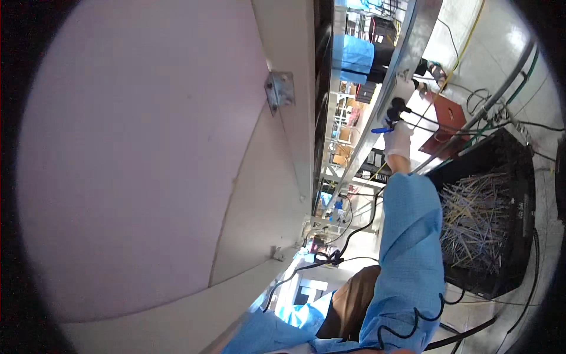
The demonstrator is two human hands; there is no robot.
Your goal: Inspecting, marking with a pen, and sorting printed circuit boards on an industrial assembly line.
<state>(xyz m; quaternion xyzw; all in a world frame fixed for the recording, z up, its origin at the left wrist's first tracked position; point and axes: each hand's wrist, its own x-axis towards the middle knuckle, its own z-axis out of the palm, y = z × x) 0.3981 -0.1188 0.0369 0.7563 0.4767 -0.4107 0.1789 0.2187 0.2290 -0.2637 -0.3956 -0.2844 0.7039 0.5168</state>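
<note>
My right arm, in a blue sleeve, reaches far forward along a metal rail (407, 56). At its end my right hand (400, 140), in a white glove, is closed at a black plug (393, 114) by the rail. A slim blue piece (381, 130) sticks out to the left of the fingers; its kind is unclear. Just above sits another black plug (401, 104) with a dark cord. Only my left sleeve (259, 333) shows at the lower edge; the left hand is hidden beyond the pale panel.
A large pale panel (135, 159) with a metal bracket (280, 91) fills the left. Right of my arm stands a black bin (522, 194) of thin strips. Beyond it are a red-brown box (451, 112) and loose cables. A coiled black cord (417, 318) crosses my sleeve. Another person's legs (383, 56) show beyond the rail.
</note>
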